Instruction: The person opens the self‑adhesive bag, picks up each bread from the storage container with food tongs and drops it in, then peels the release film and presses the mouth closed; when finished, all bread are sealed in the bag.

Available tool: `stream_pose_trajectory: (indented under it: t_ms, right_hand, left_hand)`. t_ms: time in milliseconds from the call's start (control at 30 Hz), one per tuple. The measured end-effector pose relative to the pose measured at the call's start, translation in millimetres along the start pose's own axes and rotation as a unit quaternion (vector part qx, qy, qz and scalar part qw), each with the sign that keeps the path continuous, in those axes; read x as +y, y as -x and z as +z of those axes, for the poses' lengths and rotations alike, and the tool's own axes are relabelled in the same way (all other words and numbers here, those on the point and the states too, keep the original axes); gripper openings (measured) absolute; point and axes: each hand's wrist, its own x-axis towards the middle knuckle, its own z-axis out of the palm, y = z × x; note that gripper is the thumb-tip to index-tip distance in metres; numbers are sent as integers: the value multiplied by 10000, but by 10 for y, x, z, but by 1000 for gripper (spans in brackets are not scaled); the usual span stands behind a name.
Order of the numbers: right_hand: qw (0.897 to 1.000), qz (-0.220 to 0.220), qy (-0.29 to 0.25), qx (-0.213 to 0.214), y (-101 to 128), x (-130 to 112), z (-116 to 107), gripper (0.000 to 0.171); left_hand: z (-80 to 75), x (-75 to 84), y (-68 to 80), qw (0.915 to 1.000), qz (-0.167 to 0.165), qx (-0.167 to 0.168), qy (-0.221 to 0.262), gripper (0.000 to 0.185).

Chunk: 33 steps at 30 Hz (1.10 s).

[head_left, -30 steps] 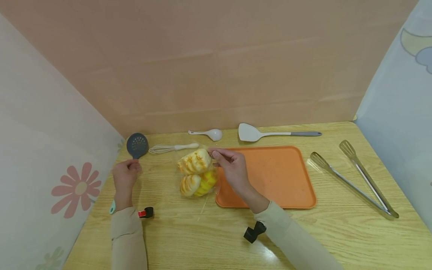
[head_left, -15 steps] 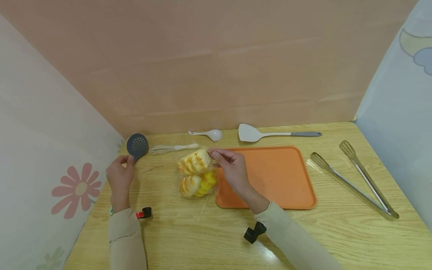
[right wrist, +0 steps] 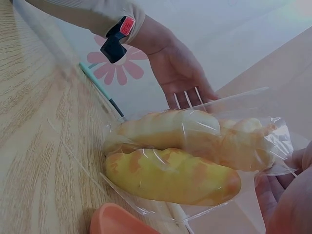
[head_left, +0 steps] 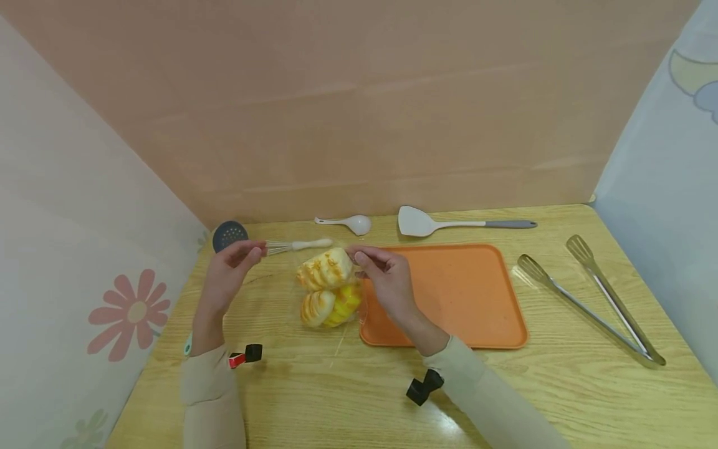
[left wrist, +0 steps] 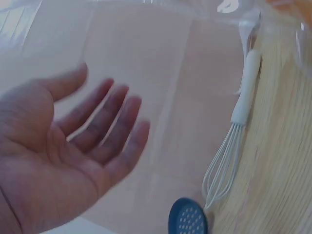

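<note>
A clear plastic bag holds several bread rolls, white and yellow with browned stripes. In the head view my right hand pinches the bag's edge between thumb and fingers, beside the orange tray. My left hand is empty, fingers spread and loosely bent, raised left of the bag. From the head it hides part of the slotted skimmer and the wire end of the whisk. A yellow roll lies nearest in the right wrist view.
A white spoon and a white turner with grey handle lie along the back of the table. Metal tongs lie spread at the right. Patterned panels stand at both sides, with a plain one behind.
My left hand first moves slightly left by the skimmer's handle, then swings right towards the bag and opens out. My right hand and the bag stay in place.
</note>
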Motion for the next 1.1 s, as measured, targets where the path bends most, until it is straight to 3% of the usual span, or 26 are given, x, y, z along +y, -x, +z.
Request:
stream_pose_trajectory:
  t_ms: [100, 200, 300, 433, 533, 633, 733, 967, 1100]
  right_hand:
    - [10000, 9, 13, -24, 2, 0, -7, 21]
    - [10000, 60, 43, -28, 2, -2, -8, 21]
    - [9999, 96, 34, -15, 2, -6, -8, 21]
    - [10000, 70, -4, -52, 8, -17, -7, 22]
    - [9999, 60, -35, -76, 11, -18, -7, 22]
    - [10000, 62, -53, -50, 8, -14, -3, 22]
    - [10000, 62, -34, 34, 3, -10, -3, 21]
    - [9990, -73, 157, 408, -27, -10, -32, 16]
    - [9985, -189, 192, 481, -49, 0, -51, 15]
  left_hand:
    - [103, 6, -13, 9921, 376, -734, 948, 34]
    - [226, 27, -18, 9851, 640, -1007, 1235, 33]
    - [368, 88, -21, 9861, 707, -874, 1220, 29]
    - [537, 143, -46, 9943, 704, -311, 739, 22]
    - [613, 151, -64, 9957, 749, 118, 541, 16]
    - [640, 143, -67, 9938, 806, 351, 679, 13]
    - [626, 114, -66, 9911, 883, 280, 954, 12]
    - [526, 0, -70, 9814, 1101, -396, 1523, 13]
    - [477, -55, -79, 9775, 1018, -500, 1776, 18]
